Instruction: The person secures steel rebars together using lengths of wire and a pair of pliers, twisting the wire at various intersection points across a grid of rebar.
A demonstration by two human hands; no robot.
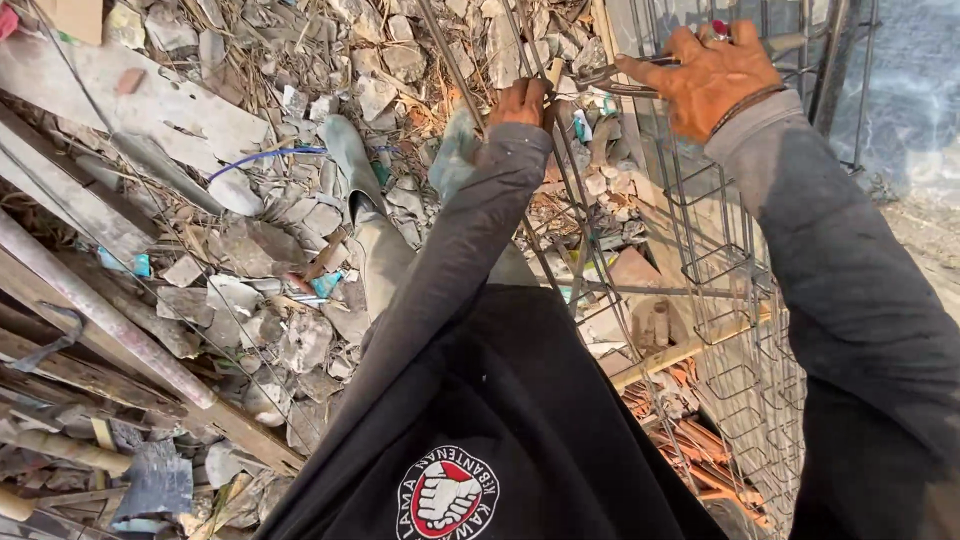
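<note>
Both hands up on the steel rebar cage [735, 300].

We see the left hand [522, 102] closed around a slanting bar [455, 70] of the cage, and the right hand [712, 75] clamped on a pair of metal pincers [610, 76] (their tip is pressed to the bars). The cage stands upright at right, above grey rubble [290, 230] and timber planks [110, 330].
</note>
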